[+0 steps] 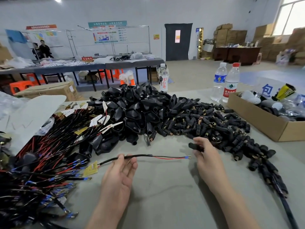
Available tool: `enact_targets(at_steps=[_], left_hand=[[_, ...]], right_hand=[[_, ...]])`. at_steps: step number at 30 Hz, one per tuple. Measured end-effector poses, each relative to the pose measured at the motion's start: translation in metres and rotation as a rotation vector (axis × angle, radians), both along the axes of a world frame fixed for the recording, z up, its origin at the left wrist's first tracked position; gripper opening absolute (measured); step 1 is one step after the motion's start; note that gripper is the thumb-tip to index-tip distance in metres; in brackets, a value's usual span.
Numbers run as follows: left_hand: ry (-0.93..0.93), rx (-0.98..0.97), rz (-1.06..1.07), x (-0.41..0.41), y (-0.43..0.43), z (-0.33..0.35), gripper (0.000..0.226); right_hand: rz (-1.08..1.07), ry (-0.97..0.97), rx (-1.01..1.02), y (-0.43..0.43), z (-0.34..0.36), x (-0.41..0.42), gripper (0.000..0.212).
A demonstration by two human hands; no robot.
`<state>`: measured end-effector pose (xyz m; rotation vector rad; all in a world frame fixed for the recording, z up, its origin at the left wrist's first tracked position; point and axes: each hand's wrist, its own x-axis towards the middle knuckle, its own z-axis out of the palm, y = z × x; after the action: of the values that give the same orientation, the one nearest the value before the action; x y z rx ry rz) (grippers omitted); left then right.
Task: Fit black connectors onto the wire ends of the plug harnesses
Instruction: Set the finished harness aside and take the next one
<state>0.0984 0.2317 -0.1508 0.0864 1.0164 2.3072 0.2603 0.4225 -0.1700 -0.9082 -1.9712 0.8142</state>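
My left hand (pixel 118 176) pinches harness (pixel 140 156); right hand (pixel 208 160) grips connector (pixel 194 146). Risk: held far back, floppy wire ends (pixel 187 157) could splay and miss bore.

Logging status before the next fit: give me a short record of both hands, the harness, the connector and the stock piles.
left hand: palm up, pinches the harness cable
harness: held roughly level, wire ends pointing right
wire ends: red and black leads with blue terminals, no connector on them
right hand: fingers pinch one black connector
black connector: just above the wire ends, apart from them, not yet fitted
connector pile: behind the right hand
harness pile: on the left
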Motion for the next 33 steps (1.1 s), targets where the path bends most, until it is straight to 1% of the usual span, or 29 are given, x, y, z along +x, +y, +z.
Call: enact_targets(at_steps=[2, 4, 6, 10, 14, 20, 29, 33], left_hand=[[0.018, 0.009, 0.013, 0.0014, 0.0017, 0.0007, 0.008], [0.039, 0.022, 0.018, 0.0027, 0.0026, 0.0015, 0.008], [0.055, 0.032, 0.023, 0.0032, 0.0027, 0.0021, 0.007], [0.077, 0.052, 0.040, 0.0007, 0.0011, 0.0031, 0.008], [0.086, 0.061, 0.044, 0.0003, 0.0009, 0.0027, 0.009], [0.079, 0.073, 0.051, -0.0004, -0.0006, 0.0025, 0.012], [0.064, 0.051, 0.094, -0.0035, -0.0006, -0.0001, 0.008], [0.063, 0.051, 0.109, -0.0053, -0.0006, -0.0014, 0.007]], right_hand=[[0.076, 0.026, 0.016, -0.0029, -0.0022, -0.0034, 0.041], [0.118, 0.018, 0.036, -0.0040, -0.0021, -0.0041, 0.052], [0.134, 0.004, 0.048, -0.0033, -0.0015, -0.0041, 0.056], [0.148, 0.002, 0.049, -0.0032, -0.0009, -0.0050, 0.052], [0.139, -0.004, 0.070, -0.0020, -0.0019, -0.0037, 0.043], [0.154, -0.047, 0.057, -0.0023, -0.0039, -0.0028, 0.045], [0.165, -0.033, 0.056, -0.0020, -0.0045, -0.0041, 0.047], [0.172, -0.045, 0.053, -0.0018, -0.0043, -0.0039, 0.043]])
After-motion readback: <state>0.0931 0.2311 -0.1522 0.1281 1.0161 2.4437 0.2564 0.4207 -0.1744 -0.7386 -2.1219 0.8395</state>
